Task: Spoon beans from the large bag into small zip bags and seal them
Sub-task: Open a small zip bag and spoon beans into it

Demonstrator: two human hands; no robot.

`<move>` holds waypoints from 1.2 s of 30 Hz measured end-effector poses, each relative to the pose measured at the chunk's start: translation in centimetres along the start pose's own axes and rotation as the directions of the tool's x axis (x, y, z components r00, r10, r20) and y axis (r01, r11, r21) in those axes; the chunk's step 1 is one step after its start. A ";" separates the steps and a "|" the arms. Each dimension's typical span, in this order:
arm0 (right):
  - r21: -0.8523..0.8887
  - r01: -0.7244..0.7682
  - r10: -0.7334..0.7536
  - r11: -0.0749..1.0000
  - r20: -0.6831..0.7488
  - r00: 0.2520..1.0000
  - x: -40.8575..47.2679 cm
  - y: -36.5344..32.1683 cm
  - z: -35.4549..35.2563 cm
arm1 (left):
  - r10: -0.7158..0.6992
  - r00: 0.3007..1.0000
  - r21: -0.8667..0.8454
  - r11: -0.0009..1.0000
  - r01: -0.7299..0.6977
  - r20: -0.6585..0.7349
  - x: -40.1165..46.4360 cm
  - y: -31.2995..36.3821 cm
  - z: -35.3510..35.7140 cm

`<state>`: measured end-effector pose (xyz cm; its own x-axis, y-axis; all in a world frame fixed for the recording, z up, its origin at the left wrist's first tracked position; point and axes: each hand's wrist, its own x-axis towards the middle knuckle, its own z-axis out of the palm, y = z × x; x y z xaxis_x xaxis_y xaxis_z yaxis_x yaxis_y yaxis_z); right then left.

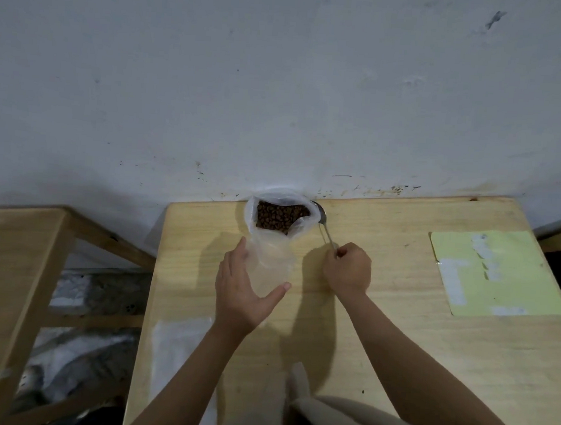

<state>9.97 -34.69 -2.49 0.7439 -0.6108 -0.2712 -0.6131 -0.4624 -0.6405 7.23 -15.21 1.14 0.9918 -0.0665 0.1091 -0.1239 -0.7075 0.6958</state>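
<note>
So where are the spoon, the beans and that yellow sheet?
spoon (327, 233), head view, on its thin handle.
beans (280, 215), head view, middle of the brown heap.
yellow sheet (513, 288), head view, on its bare middle.

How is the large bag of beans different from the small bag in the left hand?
The large bag stands open against the wall, holding brown beans; the small zip bag looks empty. The large bag stands free, while the left hand holds the small one. Both are clear plastic.
</note>
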 end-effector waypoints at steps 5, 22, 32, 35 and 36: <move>0.177 0.058 -0.025 0.983 -0.180 0.983 -0.3 0.9 -3.1 | -0.059 0.998 0.027 0.998 0.058 0.034 0.1 -0.7 -0.3; 0.217 0.563 -0.464 0.798 -0.376 0.802 -1.0 -5.0 -3.8 | -0.082 0.979 -0.013 0.996 0.086 0.185 2.4 -1.7 0.3; 0.429 0.143 -0.082 0.892 -0.156 0.984 0.2 -4.6 1.7 | -0.087 0.943 -0.049 0.993 0.108 0.321 3.0 -2.4 0.3; 0.627 -0.106 0.153 0.772 -0.021 0.988 0.7 -3.9 1.9 | -0.084 0.947 -0.047 0.994 0.104 0.311 2.9 -2.4 0.2; 0.654 -0.131 0.173 0.745 0.000 0.985 0.7 -3.7 1.7 | -0.084 0.950 -0.044 0.994 0.101 0.300 2.9 -2.4 0.1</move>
<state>13.21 -32.30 -1.46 0.6270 -0.6813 -0.3777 -0.3803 0.1555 -0.9117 10.44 -13.79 -0.33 0.9621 -0.2152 -0.1675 -0.0240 -0.6786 0.7342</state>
